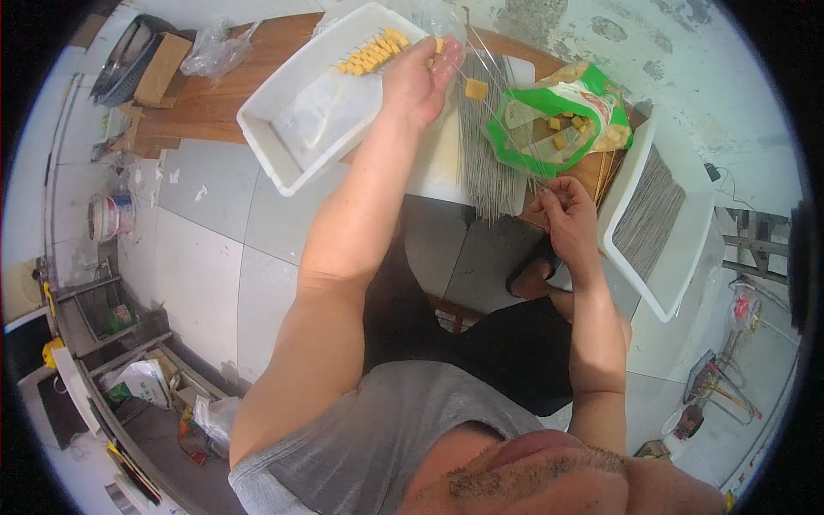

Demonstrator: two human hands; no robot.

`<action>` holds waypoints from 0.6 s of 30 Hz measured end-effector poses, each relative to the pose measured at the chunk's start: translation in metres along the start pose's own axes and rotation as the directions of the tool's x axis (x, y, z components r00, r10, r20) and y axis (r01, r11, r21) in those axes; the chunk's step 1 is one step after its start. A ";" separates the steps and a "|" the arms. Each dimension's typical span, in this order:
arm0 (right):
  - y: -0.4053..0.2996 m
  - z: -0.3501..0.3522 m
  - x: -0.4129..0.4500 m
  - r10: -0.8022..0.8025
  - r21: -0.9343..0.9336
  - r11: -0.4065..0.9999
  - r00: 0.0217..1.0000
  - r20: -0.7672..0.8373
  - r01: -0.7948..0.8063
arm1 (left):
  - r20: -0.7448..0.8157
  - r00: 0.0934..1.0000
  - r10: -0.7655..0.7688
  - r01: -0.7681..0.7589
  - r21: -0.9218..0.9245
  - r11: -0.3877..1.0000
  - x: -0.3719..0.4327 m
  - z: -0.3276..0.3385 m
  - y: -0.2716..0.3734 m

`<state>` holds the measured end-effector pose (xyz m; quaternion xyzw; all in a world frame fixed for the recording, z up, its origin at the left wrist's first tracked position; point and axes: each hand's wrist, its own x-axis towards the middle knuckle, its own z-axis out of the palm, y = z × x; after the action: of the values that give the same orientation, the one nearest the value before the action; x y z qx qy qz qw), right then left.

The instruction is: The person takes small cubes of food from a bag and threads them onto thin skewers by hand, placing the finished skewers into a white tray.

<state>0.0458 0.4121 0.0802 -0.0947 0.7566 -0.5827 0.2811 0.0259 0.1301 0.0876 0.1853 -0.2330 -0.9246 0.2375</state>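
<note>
My left hand (418, 80) is over the right side of a white plastic tray (267, 151), its fingers curled around a small yellow food cube (440, 46). Inside the tray's far end, several threaded skewers of yellow cubes (370, 56) lie side by side. My right hand (566, 206) pinches the near ends of a few thin skewers (515, 138), which slant up toward the left hand. A yellow cube (476, 89) sits along one of them. Beneath, a thick bundle of bare skewers (483, 154) lies on a white board (432, 164).
A green-edged plastic bag (541, 167) with loose yellow cubes lies open beyond my right hand. Right of it, a second white tray (666, 283) holds many bare skewers (651, 212). A cardboard box (164, 67) and clear plastic bag (219, 51) occupy the wooden table's (212, 106) left end.
</note>
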 end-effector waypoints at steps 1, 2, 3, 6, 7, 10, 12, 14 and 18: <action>0.000 0.001 0.000 -0.011 0.027 1.000 1.000 -0.004 0.011 | -0.002 1.000 0.012 -0.012 0.001 1.000 0.000 0.000 0.000; 0.001 0.002 0.000 -0.021 0.055 0.998 1.000 -0.009 0.021 | -0.002 1.000 0.011 -0.011 0.001 1.000 0.000 0.000 0.000; 0.001 0.001 0.000 -0.021 0.054 0.998 1.000 -0.009 0.021 | 0.001 1.000 0.008 -0.008 -0.007 1.000 0.000 0.001 0.000; 0.002 0.000 0.001 -0.039 -0.033 0.999 0.999 -0.018 0.039 | 0.006 1.000 0.008 -0.008 -0.012 1.000 -0.001 0.002 -0.001; 0.003 0.000 0.002 -0.064 -0.030 0.998 0.998 -0.018 0.063 | 0.009 1.000 0.011 -0.011 -0.010 1.000 -0.001 0.002 -0.001; 0.003 0.002 0.002 -0.076 0.006 0.997 0.997 -0.020 0.077 | 0.004 1.000 0.026 -0.026 -0.001 1.000 -0.002 0.001 -0.001; 0.004 0.002 0.002 -0.065 0.037 0.997 0.998 -0.022 0.066 | 0.011 1.000 0.025 -0.025 0.008 1.000 -0.002 0.002 -0.002; 0.009 -0.001 0.004 -0.105 0.015 0.994 0.994 -0.014 0.105 | 0.020 1.000 0.022 -0.022 0.014 1.000 -0.001 0.002 -0.004; 0.003 0.002 0.002 -0.051 0.042 0.998 0.999 -0.010 0.051 | 0.039 0.999 0.020 -0.021 0.029 0.999 -0.002 0.002 -0.004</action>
<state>0.0457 0.4107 0.0770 -0.1055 0.7429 -0.6059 0.2645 0.0254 0.1352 0.0876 0.1686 -0.2528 -0.9221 0.2395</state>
